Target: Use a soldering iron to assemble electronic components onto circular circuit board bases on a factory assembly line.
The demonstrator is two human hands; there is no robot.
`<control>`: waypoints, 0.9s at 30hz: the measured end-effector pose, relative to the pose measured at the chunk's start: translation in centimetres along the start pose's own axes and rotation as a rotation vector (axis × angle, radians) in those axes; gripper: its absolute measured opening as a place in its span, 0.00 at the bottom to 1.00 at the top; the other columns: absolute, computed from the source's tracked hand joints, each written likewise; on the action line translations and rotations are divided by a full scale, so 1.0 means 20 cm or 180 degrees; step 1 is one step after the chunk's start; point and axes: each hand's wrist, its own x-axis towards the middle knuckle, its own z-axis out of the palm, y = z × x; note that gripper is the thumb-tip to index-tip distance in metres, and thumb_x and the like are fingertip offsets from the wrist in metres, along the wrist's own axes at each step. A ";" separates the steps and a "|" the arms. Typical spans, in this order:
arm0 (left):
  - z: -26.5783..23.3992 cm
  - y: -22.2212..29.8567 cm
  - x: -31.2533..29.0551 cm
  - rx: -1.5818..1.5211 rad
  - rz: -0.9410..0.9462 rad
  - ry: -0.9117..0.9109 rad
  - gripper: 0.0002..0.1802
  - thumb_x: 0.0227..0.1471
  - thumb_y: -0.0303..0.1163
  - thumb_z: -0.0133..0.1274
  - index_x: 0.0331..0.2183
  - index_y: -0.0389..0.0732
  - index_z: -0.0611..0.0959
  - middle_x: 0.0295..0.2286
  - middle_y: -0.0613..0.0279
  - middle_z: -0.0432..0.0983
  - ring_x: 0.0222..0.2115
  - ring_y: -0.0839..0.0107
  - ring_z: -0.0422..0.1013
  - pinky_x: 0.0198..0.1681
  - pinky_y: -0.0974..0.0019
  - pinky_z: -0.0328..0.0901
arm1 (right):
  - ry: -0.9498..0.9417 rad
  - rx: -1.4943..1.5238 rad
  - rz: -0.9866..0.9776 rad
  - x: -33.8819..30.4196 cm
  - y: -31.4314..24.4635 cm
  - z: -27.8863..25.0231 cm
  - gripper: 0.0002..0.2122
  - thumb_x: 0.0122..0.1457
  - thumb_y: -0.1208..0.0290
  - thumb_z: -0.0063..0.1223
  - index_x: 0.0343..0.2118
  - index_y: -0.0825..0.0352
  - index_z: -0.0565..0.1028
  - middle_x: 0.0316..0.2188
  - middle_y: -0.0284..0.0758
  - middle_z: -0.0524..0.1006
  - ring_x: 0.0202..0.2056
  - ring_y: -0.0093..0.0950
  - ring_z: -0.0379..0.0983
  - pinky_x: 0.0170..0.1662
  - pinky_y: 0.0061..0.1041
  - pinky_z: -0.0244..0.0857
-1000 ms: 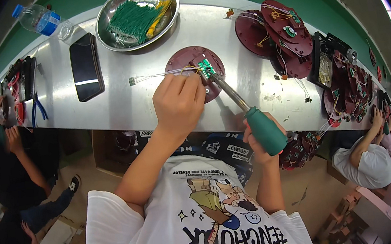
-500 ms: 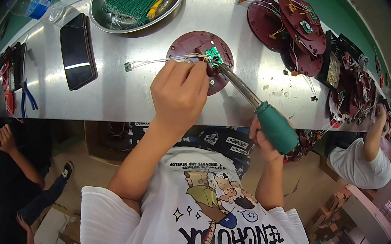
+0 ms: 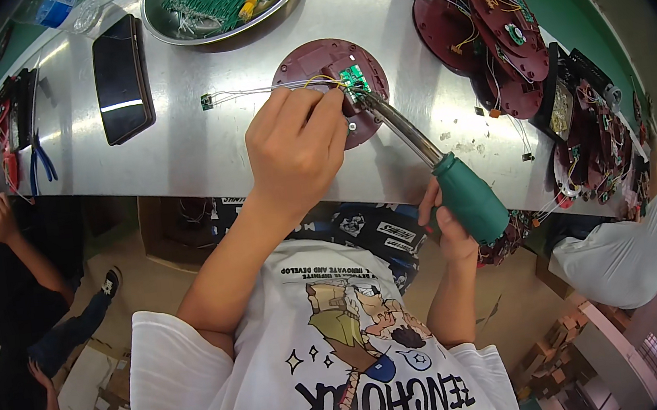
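Head view: left hand (image 3: 298, 148) w/ fingers pinched together on thin wires (image 3: 267, 90), right at the edge of a round dark-red disc (image 3: 310, 60) lying flat on the metal bench (image 3: 201, 151). Small green circuit board (image 3: 354, 80) sits on the disc just past the fingertips. Right hand (image 3: 448, 220), below and to the right, wrapped tight round the green handle of a soldering iron (image 3: 469, 197); its metal shaft runs up-left, tip at the green board. Wires trail left from the left hand to a tiny part. Beyond left hand: black phone (image 3: 120, 79), steel bowl (image 3: 162, 25) w/ green wires. Stack of red discs (image 3: 487, 33) up-right of the right hand.
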 end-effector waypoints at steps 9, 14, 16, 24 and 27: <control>0.01 0.00 0.00 0.0031 0.0056 0.0000 0.11 0.36 0.20 0.60 0.29 0.35 0.83 0.24 0.62 0.72 0.23 0.64 0.67 0.24 0.65 0.63 | 0.0115 0.0431 0.0114 -0.05 0.01 -0.01 0.19 0.55 0.58 0.62 0.37 0.71 0.71 0.30 0.39 0.71 0.21 0.26 0.70 0.24 0.23 0.62; 0.01 0.00 -0.01 0.0038 0.0052 -0.0018 0.11 0.36 0.20 0.60 0.30 0.35 0.83 0.24 0.62 0.72 0.24 0.64 0.68 0.25 0.65 0.64 | 0.0269 0.0226 -0.0098 -0.03 0.01 0.03 0.19 0.54 0.65 0.63 0.41 0.78 0.76 0.31 0.42 0.76 0.20 0.25 0.73 0.23 0.23 0.66; 0.00 0.00 -0.01 0.0037 0.0039 -0.0013 0.11 0.36 0.20 0.60 0.30 0.35 0.83 0.24 0.62 0.72 0.24 0.64 0.68 0.25 0.65 0.64 | 0.0256 0.0196 -0.0083 -0.03 0.01 0.03 0.19 0.54 0.66 0.63 0.41 0.79 0.75 0.31 0.42 0.76 0.20 0.25 0.74 0.24 0.23 0.66; 0.00 0.01 0.00 0.0052 -0.0028 -0.0082 0.10 0.38 0.21 0.60 0.29 0.36 0.83 0.24 0.62 0.72 0.25 0.64 0.68 0.26 0.64 0.65 | 0.0083 -0.0117 -0.0217 -0.01 0.03 0.02 0.19 0.52 0.70 0.60 0.42 0.81 0.75 0.29 0.40 0.77 0.20 0.23 0.73 0.26 0.22 0.68; 0.00 0.01 0.00 0.0017 -0.0061 -0.0074 0.10 0.38 0.21 0.60 0.29 0.36 0.83 0.24 0.62 0.72 0.25 0.64 0.69 0.26 0.64 0.65 | 0.0000 0.0033 -0.0110 -0.01 0.03 -0.01 0.20 0.52 0.69 0.61 0.43 0.80 0.74 0.28 0.39 0.77 0.20 0.23 0.72 0.27 0.22 0.68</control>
